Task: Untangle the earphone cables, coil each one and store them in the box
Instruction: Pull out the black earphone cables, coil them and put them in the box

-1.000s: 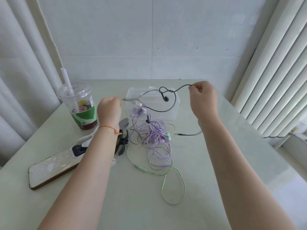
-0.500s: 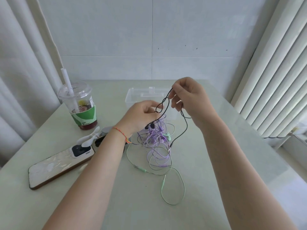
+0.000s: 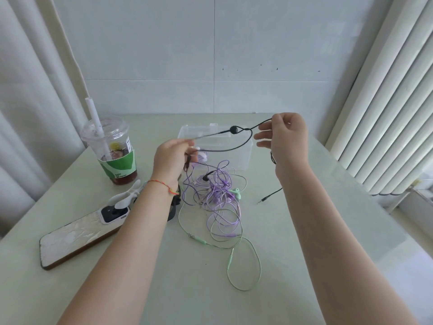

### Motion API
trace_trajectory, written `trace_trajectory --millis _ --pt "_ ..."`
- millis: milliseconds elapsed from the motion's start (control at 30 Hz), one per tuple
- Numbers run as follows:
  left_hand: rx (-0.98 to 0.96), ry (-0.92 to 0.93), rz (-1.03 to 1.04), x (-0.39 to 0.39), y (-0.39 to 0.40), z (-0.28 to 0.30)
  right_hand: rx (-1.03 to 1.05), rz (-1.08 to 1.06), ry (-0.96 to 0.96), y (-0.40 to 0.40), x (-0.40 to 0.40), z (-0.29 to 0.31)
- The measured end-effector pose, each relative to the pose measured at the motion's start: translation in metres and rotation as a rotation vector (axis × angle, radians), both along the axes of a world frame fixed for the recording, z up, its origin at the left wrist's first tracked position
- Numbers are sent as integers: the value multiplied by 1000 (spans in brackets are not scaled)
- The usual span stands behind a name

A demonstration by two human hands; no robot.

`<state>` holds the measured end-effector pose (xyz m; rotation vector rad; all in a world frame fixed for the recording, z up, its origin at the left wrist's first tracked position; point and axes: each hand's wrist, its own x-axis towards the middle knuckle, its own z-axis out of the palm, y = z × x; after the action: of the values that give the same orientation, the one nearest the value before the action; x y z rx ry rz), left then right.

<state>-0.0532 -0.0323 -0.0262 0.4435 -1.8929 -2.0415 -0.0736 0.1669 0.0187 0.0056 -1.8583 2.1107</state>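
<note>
The black earphone cable (image 3: 230, 148) is now stretched taut above the clear box (image 3: 243, 158) at the desk's far edge, where half a second ago it was bunched between close hands. It is pinched by the left hand (image 3: 172, 158) and by the right hand (image 3: 287, 139), spread apart. The purple-green tangle (image 3: 219, 195) is left mid-desk; open room is seen along the near edge.

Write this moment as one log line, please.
untangling | both hands pinch thin black earphone cable | purple-green cable tangle on table | clear plastic box empty
</note>
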Motion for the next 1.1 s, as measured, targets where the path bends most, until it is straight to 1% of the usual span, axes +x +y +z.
trace_trajectory --millis 133,267,300,367,433,467,500,567,633,833,900,1000,1100 --pt "-170 -17 -145 5 3 3 26 135 -7 -3 3 2" --pt "-209 -48 -385 11 8 6 104 229 -3 -8 6 0" --pt "-236 -81 -390 12 11 7 120 250 1 -8 6 0" --pt "-313 -148 -284 10 13 6 144 287 7 -8 7 1" --pt "-421 -110 -152 7 14 5 157 320 14 -8 7 1" --pt "-470 -63 -136 7 14 6 160 336 17 -8 8 2" --pt "-489 -15 -165 7 14 5 164 351 19 -8 8 2" --pt "-459 62 -262 8 14 4 173 367 21 -9 9 2" --pt "-428 98 -329 11 15 4 174 360 19 -8 9 2" --pt "-358 63 -425 16 17 9 229 325 18 -6 6 1" --pt "-279 45 -448 17 18 11 240 331 28 -7 5 0" --pt "-59 56 -454 16 17 14 229 339 29 -7 5 0" --pt "22 64 -356 11 15 11 254 344 24 -6 5 -2"
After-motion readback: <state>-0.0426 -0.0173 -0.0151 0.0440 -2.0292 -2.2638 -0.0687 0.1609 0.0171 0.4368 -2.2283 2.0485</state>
